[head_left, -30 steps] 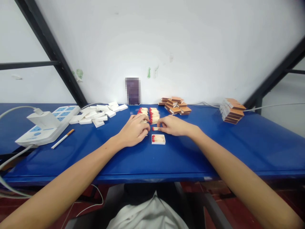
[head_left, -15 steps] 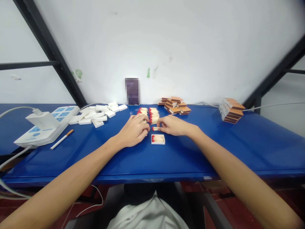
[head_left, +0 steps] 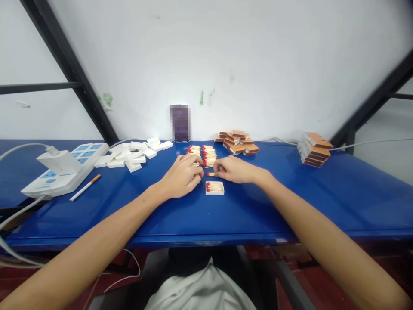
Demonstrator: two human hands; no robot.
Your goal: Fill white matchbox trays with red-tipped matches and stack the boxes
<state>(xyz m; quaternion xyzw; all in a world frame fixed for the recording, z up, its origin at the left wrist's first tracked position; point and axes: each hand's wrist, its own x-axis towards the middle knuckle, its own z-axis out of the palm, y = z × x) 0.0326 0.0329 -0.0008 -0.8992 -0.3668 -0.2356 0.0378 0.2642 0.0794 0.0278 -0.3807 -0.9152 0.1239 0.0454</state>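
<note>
My right hand (head_left: 235,169) pinches red-tipped matches (head_left: 210,174) between thumb and fingertips, their heads pointing left, low over the blue table. My left hand (head_left: 183,176) is closed with its fingers curled round some matches; pale stick ends peek out by the fingertips, and how many it holds is hidden. Just in front of both hands lies a white matchbox tray (head_left: 215,193), with a layer of matches in it, heads to the left. Behind the hands are two stacks of matches, a left stack (head_left: 193,150) partly covered by my left hand and a right stack (head_left: 209,156).
White matchbox trays (head_left: 129,156) lie in a loose heap at left, near a power strip (head_left: 69,172) and a cigarette (head_left: 85,187). Brown matchbox sleeves (head_left: 238,142) are piled behind; a wrapped stack of matchboxes (head_left: 313,149) stands right. A pixelated dark panel (head_left: 180,123) leans on the wall.
The matches in my right fingers show as a thinner bunch than before. Both hands stay in nearly the same place, and the view has shifted slightly.
</note>
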